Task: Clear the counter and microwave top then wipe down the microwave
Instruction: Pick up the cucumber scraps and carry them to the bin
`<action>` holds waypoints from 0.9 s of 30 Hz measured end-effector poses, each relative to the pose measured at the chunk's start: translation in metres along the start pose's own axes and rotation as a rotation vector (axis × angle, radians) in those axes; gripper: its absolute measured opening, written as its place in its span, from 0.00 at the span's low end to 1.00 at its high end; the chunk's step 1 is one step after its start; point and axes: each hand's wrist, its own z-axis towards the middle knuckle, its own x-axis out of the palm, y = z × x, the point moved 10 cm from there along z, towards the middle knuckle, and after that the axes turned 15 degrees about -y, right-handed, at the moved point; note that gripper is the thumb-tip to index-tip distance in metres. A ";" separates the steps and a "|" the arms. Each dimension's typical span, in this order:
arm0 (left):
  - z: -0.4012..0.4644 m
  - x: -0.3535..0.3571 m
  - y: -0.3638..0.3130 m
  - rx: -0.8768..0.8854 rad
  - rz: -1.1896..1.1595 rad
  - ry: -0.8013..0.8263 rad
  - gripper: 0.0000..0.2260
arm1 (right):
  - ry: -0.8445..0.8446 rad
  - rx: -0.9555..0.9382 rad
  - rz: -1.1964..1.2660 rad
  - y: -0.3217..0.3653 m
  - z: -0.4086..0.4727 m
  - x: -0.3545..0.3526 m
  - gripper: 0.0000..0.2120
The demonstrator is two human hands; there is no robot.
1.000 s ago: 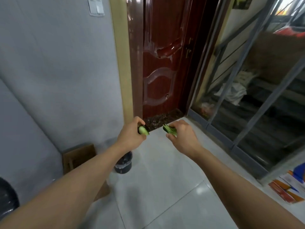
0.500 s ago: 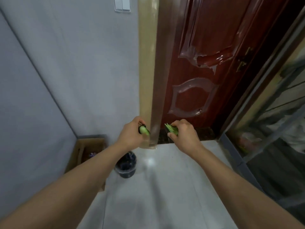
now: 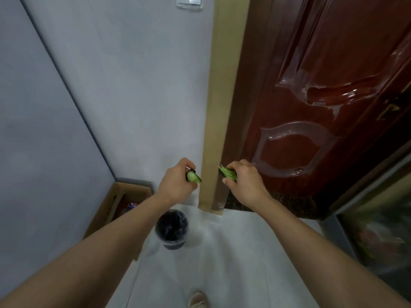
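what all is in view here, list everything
cucumber piece: one, green, in the left hand
green scraps: one bunch, green, in the right hand
bin: one, black-lined, on the floor
cardboard box: one, brown, in the corner left of the bin
door frame: one, tan, centre
door: one, dark red, right of the frame
light switch: one, white, top of the wall
slipper: one, pale, bottom edge
left hand: one, bare, grips the cucumber piece
right hand: one, bare, grips the green scraps

Light switch (image 3: 189, 1): cut by top edge. Shoe (image 3: 197, 300): cut by bottom edge. Cardboard box (image 3: 124, 203): contents blurred. Left hand (image 3: 175, 185) with green piece (image 3: 193, 176), right hand (image 3: 244, 183) with green scraps (image 3: 228, 173): each grip covers most, kind unclear.
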 end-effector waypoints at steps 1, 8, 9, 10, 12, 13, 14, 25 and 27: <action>0.012 0.002 0.004 -0.019 0.003 -0.014 0.14 | 0.015 -0.019 0.005 0.001 0.013 0.007 0.16; 0.082 0.001 0.029 -0.123 0.039 -0.103 0.15 | 0.101 -0.131 0.037 0.011 0.093 0.055 0.15; 0.089 0.000 0.031 -0.134 0.043 -0.115 0.15 | 0.112 -0.146 0.045 0.013 0.103 0.060 0.14; 0.095 -0.002 0.034 -0.147 0.049 -0.126 0.15 | 0.124 -0.164 0.053 0.016 0.111 0.066 0.13; 0.105 -0.005 0.040 -0.181 0.060 -0.151 0.15 | 0.150 -0.204 0.063 0.023 0.128 0.079 0.13; 0.110 -0.007 0.044 -0.198 0.062 -0.168 0.15 | 0.158 -0.227 0.070 0.026 0.135 0.086 0.13; 0.115 -0.008 0.047 -0.216 0.065 -0.184 0.15 | 0.164 -0.248 0.081 0.029 0.143 0.092 0.13; 0.132 -0.006 0.104 -0.570 0.083 -0.483 0.16 | 0.395 -0.649 0.213 0.071 0.209 0.192 0.13; 0.124 -0.001 0.112 -0.657 0.077 -0.547 0.17 | 0.451 -0.728 0.230 0.076 0.212 0.209 0.13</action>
